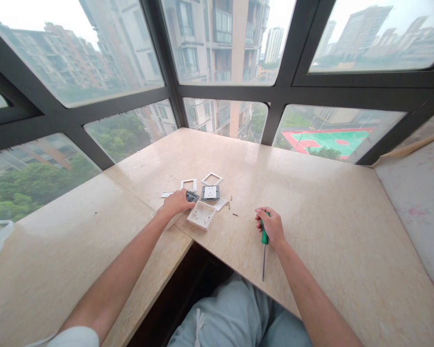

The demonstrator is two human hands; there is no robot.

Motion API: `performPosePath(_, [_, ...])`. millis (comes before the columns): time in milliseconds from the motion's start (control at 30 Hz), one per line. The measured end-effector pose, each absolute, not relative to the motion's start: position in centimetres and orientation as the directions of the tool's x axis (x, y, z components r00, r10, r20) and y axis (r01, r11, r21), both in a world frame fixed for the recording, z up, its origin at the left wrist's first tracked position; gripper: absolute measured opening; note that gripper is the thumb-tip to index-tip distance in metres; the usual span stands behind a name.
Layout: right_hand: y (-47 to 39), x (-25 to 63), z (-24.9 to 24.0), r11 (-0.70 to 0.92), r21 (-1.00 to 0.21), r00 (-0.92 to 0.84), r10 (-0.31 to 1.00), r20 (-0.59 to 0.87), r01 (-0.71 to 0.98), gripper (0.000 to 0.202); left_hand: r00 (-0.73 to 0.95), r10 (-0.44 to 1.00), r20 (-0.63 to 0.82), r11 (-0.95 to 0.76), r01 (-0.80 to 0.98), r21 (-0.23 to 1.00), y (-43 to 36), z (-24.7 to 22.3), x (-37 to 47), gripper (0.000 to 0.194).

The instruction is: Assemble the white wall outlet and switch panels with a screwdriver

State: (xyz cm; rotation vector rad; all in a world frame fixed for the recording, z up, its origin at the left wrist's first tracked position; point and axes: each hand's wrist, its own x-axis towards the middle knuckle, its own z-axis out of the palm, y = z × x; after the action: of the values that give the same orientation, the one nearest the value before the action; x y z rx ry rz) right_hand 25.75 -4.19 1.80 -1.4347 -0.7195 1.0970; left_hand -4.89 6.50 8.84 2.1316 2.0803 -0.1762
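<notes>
The left hand, fingers partly curled, touches a dark module; whether it grips cannot be told. The right hand is closed around a green-handled screwdriver, tip toward the lap. Just right of the left hand lie an open white box and a socket.

Upper-storey room, apparently in a home: marble-patterned windowsill, dark window frames, floral wallpaper; outside, an apartment block and, below, a basketball court.
</notes>
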Motion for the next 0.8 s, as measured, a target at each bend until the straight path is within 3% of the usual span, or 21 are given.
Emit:
performPosePath(267, [-4.2, 25.7, 1.8, -0.184, -0.967, 0.387, 0.891, -0.239, -0.175, 0.021, 0.026, 0.998, -0.063, -0.019, 0.994, 0.112, 4.3, 11.8, -3.4, 0.041])
performPosePath(400, [-4.0, 25.8, 1.8, -0.185, -0.957, 0.390, 0.883, -0.262, -0.223, 0.021, 0.206, 0.978, 0.009, -0.202, 0.945, 0.257, 0.9, 12.9, -0.3, 0.042])
performPosePath(633, [-3.5, 26.9, 1.2, -0.133, -0.921, 0.398, 0.872, -0.284, -0.366, 0.029, 0.544, 0.832, -0.106, -0.427, 0.751, 0.503, -7.6, 7.6, 7.1, 0.055])
performPosePath(700, [-3.5, 27.2, 0.9, -0.107, -0.908, 0.409, 0.867, -0.284, -0.405, 0.033, 0.569, 0.806, -0.162, -0.402, 0.727, 0.557, -9.2, 6.0, 8.5, 0.062])
performPosePath(800, [-3.4, 27.6, 0.5, -0.073, -0.892, 0.423, 0.861, -0.282, -0.446, 0.039, 0.544, 0.815, -0.198, -0.370, 0.752, 0.545, -10.2, 4.8, 9.6, 0.056])
